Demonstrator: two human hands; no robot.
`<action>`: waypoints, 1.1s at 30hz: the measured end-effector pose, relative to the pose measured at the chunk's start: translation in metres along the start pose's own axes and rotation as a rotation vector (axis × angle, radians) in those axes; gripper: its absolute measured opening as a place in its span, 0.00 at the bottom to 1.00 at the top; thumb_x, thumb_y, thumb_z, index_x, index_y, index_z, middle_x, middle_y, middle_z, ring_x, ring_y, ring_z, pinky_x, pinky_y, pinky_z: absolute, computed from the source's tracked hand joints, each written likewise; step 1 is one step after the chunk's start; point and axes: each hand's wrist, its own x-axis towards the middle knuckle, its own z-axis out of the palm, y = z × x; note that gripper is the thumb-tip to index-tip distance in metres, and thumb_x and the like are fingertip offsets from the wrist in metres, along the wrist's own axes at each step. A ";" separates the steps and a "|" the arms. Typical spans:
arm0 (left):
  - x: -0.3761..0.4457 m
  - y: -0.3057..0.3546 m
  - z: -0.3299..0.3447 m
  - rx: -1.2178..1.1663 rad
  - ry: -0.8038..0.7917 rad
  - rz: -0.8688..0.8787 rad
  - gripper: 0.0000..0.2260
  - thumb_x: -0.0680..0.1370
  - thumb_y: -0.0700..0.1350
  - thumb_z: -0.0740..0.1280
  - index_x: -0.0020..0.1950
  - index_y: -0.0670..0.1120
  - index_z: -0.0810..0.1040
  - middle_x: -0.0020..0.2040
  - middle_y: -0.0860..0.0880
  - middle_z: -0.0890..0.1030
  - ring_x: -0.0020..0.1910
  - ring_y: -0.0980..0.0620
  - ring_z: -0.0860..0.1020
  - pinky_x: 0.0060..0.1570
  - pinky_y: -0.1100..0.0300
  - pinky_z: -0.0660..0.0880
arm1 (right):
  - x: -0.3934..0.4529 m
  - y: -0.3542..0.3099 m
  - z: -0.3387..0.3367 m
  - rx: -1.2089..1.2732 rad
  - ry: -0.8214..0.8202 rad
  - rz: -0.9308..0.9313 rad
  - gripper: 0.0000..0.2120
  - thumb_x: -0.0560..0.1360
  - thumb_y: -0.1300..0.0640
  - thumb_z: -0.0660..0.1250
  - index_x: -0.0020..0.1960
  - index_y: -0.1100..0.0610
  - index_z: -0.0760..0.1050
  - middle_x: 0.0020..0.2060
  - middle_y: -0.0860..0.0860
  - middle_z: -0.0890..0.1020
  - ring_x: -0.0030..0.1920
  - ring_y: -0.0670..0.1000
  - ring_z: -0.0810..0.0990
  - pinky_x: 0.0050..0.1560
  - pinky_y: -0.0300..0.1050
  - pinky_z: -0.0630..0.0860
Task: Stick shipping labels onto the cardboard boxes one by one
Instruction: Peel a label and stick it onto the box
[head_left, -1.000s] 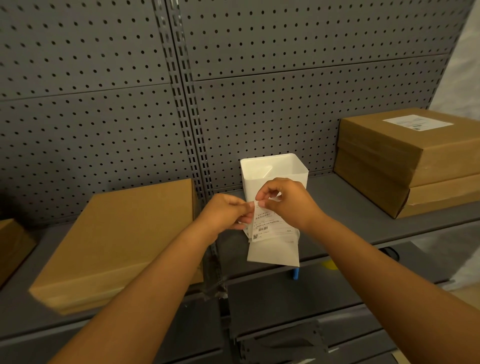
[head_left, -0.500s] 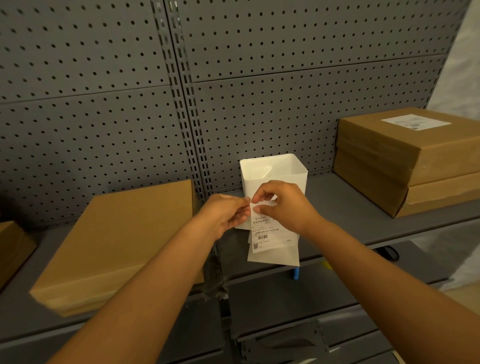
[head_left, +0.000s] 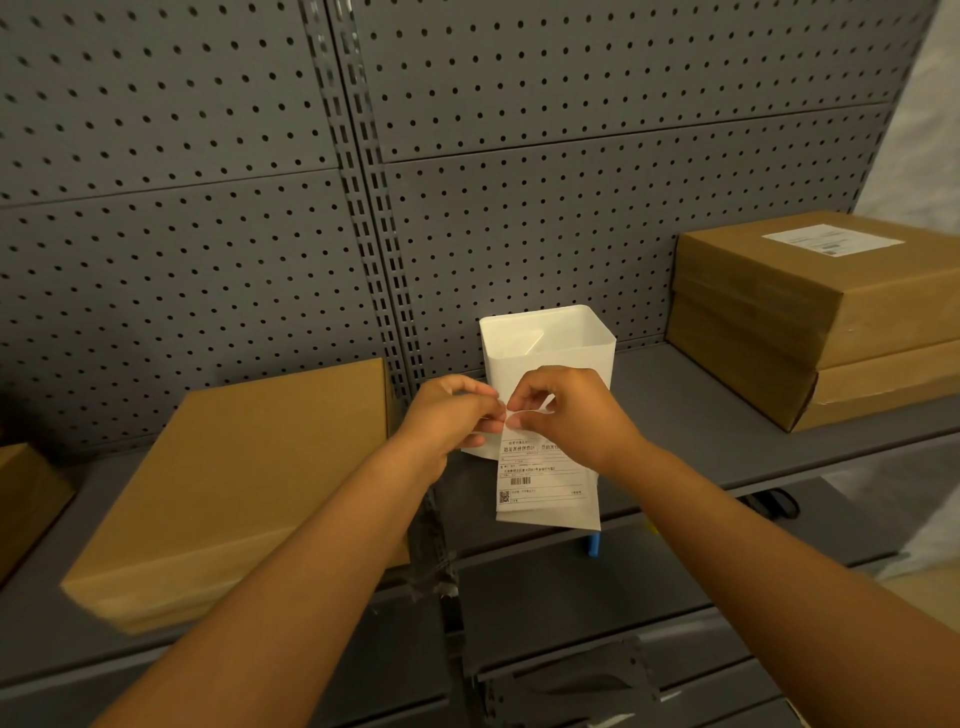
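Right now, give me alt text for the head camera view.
Two bare hands, left hand and right hand, pinch the top of a white printed shipping label before a white plastic bin. A plain brown cardboard box lies left.

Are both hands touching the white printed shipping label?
Touching. Head view: left hand and right hand pinch the white printed shipping label at its top edge.

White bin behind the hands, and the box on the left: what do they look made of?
The white bin looks like smooth, matte plastic: thin even walls, rounded rim corners. The box on the left looks like plain brown cardboard, matte, with crisp folded edges and no label showing on top.
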 end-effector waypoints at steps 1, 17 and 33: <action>0.000 0.000 0.000 -0.003 0.003 -0.002 0.08 0.74 0.38 0.69 0.52 0.44 0.80 0.40 0.48 0.84 0.34 0.57 0.81 0.31 0.67 0.75 | 0.000 0.000 0.001 -0.003 0.008 -0.011 0.03 0.72 0.55 0.73 0.45 0.52 0.81 0.43 0.47 0.82 0.45 0.45 0.78 0.49 0.42 0.77; 0.002 0.000 0.000 -0.012 0.049 -0.024 0.07 0.74 0.36 0.69 0.50 0.45 0.79 0.39 0.48 0.83 0.30 0.58 0.80 0.29 0.66 0.74 | -0.003 0.004 0.006 -0.017 0.080 -0.121 0.01 0.72 0.57 0.73 0.44 0.54 0.82 0.44 0.48 0.82 0.45 0.46 0.79 0.50 0.46 0.79; 0.025 -0.012 -0.008 0.239 0.080 0.061 0.04 0.76 0.36 0.66 0.48 0.44 0.79 0.42 0.44 0.83 0.37 0.50 0.81 0.33 0.60 0.78 | 0.000 0.006 -0.026 0.246 0.113 -0.020 0.03 0.73 0.57 0.71 0.41 0.53 0.78 0.39 0.44 0.81 0.43 0.42 0.78 0.45 0.31 0.74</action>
